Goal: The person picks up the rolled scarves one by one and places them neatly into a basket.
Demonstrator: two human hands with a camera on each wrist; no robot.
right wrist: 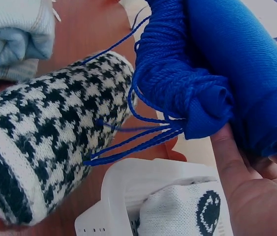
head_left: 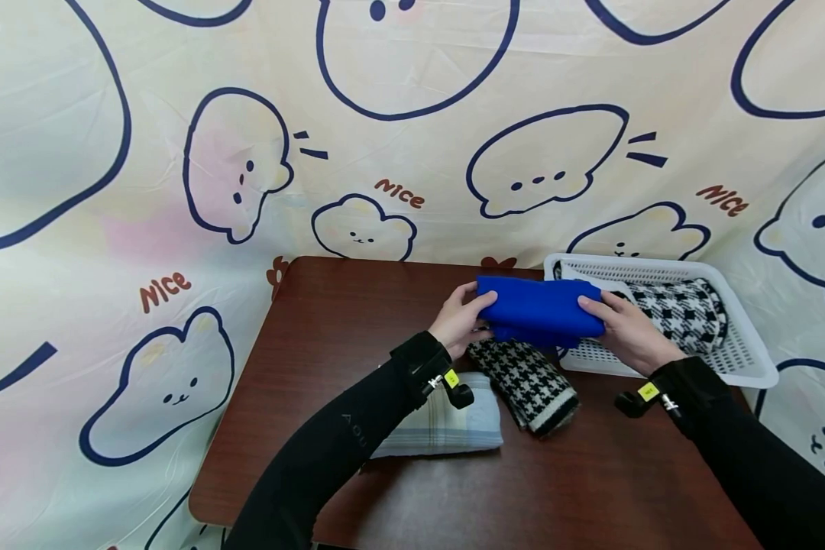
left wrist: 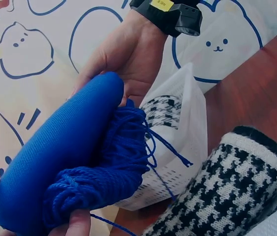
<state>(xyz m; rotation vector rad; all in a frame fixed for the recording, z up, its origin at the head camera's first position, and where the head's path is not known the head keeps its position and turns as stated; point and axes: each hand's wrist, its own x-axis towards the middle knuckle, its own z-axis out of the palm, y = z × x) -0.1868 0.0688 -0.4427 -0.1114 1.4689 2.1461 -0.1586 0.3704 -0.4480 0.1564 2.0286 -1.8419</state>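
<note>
A rolled blue scarf (head_left: 539,309) with twisted cord fringe (left wrist: 123,152) is held up between both hands, close to the basket's left end. My left hand (head_left: 457,321) grips its left end, thumb on the near face and fingers beneath. The other end is in my right hand (head_left: 632,332), thumb on top and fingers under the roll (right wrist: 261,201). Several loose cords hang from the fringe. Below lies a rolled black-and-white houndstooth knit (head_left: 525,389) on the table. Left of that knit sits a folded pale blue and cream cloth (head_left: 447,428), partly covered by my left forearm.
A white perforated basket (head_left: 756,363) stands at the table's back right corner. Inside are another houndstooth roll (head_left: 687,309) and a white knit piece with a dark motif (right wrist: 177,211). A printed curtain (head_left: 399,153) hangs behind the brown table (head_left: 302,367).
</note>
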